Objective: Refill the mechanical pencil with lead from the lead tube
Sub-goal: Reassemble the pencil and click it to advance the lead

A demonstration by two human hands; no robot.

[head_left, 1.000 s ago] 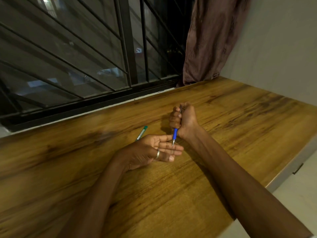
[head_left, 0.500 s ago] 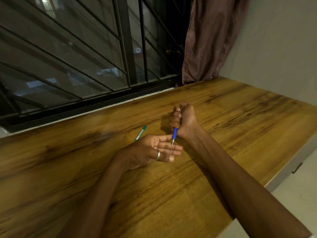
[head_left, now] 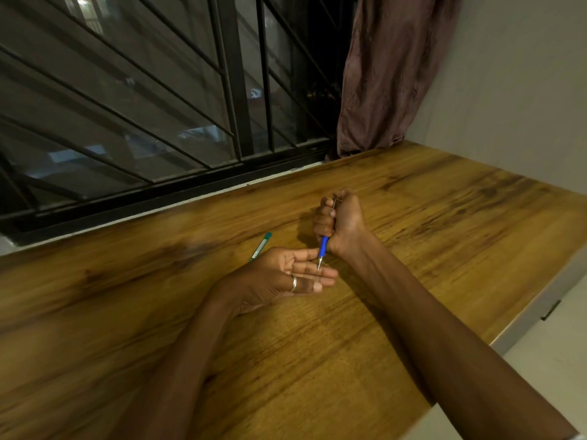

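Observation:
My right hand point(head_left: 341, 222) is fisted around a blue mechanical pencil point(head_left: 323, 246), held nearly upright with its metal tip pointing down. The tip touches the fingers of my left hand point(head_left: 286, 274), which lies palm up and flat on the wooden table point(head_left: 444, 233) with a ring on one finger. A slim lead tube point(head_left: 262, 245) with a green cap lies on the table just behind my left hand, partly hidden by it. The top end of the pencil is covered by my right thumb.
A barred window point(head_left: 158, 106) runs along the table's far edge. A brown curtain point(head_left: 390, 68) hangs at the back right corner beside a pale wall. The table's near right edge point(head_left: 524, 319) drops to a light floor.
The pencil and both hands stay in almost the same place; the pencil tip keeps resting on my left fingers. The view has shifted only slightly.

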